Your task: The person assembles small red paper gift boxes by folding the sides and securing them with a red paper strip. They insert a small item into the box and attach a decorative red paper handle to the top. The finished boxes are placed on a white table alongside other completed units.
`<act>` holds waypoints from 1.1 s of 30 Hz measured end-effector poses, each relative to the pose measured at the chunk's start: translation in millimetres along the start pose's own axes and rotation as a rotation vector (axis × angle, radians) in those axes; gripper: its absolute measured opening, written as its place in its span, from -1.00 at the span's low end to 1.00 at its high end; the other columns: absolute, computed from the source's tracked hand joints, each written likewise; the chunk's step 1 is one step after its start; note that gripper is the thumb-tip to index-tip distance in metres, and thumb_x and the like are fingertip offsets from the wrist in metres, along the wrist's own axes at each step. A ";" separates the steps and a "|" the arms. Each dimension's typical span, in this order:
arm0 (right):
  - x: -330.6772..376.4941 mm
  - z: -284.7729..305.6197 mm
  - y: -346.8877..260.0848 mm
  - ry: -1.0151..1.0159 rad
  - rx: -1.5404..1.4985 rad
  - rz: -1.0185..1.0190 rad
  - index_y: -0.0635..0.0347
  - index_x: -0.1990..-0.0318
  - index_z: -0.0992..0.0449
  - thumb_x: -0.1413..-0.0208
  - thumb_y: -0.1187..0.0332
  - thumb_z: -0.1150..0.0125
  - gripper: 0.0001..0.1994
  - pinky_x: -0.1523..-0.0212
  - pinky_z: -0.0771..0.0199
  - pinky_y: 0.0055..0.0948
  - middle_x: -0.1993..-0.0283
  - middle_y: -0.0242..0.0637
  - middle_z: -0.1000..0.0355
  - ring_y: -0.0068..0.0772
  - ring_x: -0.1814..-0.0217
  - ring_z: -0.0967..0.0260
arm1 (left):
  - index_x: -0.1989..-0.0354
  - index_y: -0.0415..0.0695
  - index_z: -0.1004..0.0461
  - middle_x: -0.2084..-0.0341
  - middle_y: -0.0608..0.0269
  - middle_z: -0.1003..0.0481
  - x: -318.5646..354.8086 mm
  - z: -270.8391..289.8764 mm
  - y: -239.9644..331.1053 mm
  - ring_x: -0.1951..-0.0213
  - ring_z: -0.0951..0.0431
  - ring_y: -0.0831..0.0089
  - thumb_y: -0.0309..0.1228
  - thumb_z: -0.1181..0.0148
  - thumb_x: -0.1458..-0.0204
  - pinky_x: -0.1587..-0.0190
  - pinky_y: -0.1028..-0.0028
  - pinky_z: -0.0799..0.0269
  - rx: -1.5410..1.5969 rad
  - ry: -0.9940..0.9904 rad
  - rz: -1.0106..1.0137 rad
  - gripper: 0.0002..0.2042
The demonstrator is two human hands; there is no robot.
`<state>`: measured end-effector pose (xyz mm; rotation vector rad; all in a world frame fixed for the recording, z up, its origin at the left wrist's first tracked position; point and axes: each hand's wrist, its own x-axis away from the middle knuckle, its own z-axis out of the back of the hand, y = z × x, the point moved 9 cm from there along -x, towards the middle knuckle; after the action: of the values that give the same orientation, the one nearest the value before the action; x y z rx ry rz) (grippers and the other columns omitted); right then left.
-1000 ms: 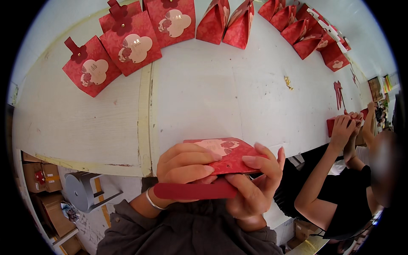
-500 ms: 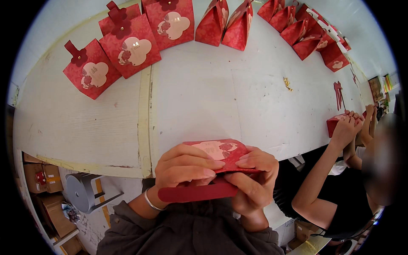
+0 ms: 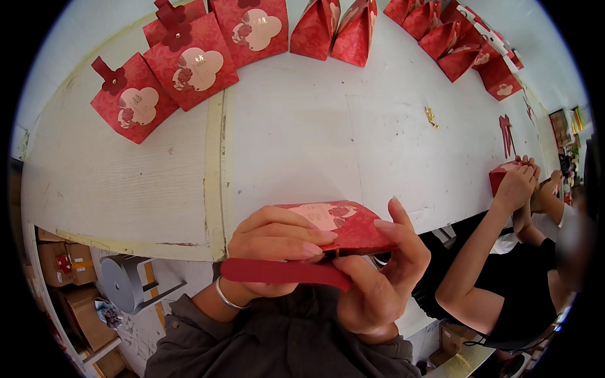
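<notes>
At the worktop's near edge, I hold a flat red paper bag with a pale flower panel. My left hand fingers curl over its top; my right hand fingers pinch its red flap beneath.
</notes>
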<state>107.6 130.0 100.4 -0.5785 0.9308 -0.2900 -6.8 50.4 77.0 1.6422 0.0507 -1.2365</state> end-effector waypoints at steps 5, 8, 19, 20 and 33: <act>-2.0 -1.3 8.6 -0.015 -0.131 -0.113 0.11 0.39 -0.58 0.40 0.57 -0.28 -0.72 -0.04 -0.25 0.04 0.07 -0.04 -0.23 0.23 -0.07 -0.20 | 0.39 -0.12 -0.45 0.39 0.21 -0.57 -1.5 -0.2 1.9 0.38 -0.52 0.33 -0.51 -0.25 0.12 0.34 0.49 -0.49 -0.018 -0.006 0.017 -0.87; -4.3 -3.8 7.0 -0.037 -0.144 -0.119 0.11 0.39 -0.58 0.38 0.55 -0.29 -0.74 -0.07 -0.22 0.04 0.06 -0.06 -0.21 0.19 -0.10 -0.19 | 0.34 -0.13 -0.36 0.43 0.14 -0.56 -1.7 -2.5 4.2 0.39 -0.49 0.32 -0.49 -0.21 0.07 0.37 0.49 -0.46 -0.065 -0.053 -0.028 -0.85; -2.9 -2.5 8.2 -0.086 -0.137 -0.112 0.10 0.41 -0.58 0.47 0.64 -0.16 -0.67 -0.12 -0.16 0.04 0.10 -0.14 -0.24 0.09 -0.07 -0.20 | 0.30 -0.14 -0.34 0.41 0.11 -0.56 -1.0 -3.1 2.7 0.39 -0.47 0.31 -0.56 -0.19 0.11 0.38 0.49 -0.46 -0.020 -0.069 -0.053 -0.80; -2.1 -2.4 7.9 -0.084 -0.122 -0.120 0.10 0.41 -0.58 0.47 0.64 -0.17 -0.68 -0.12 -0.17 0.04 0.11 -0.14 -0.24 0.09 -0.07 -0.21 | 0.31 -0.14 -0.34 0.41 0.12 -0.56 -1.8 -3.0 3.8 0.39 -0.47 0.31 -0.56 -0.20 0.11 0.38 0.49 -0.46 -0.029 -0.069 -0.043 -0.80; -5.0 -1.9 -0.9 -0.016 0.018 -0.009 0.10 0.41 -0.56 0.41 0.58 -0.24 -0.73 -0.07 -0.19 0.02 0.19 -0.19 -0.32 -0.05 0.08 -0.33 | 0.43 -0.10 -0.52 0.38 0.32 -0.57 -1.6 -0.8 0.6 0.37 -0.51 0.37 -0.55 -0.29 0.23 0.38 0.50 -0.45 -0.068 -0.043 0.092 -0.86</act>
<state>103.2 131.0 103.4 -0.5680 0.9099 -0.3013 -6.7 51.5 78.5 1.5422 -0.0095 -1.1866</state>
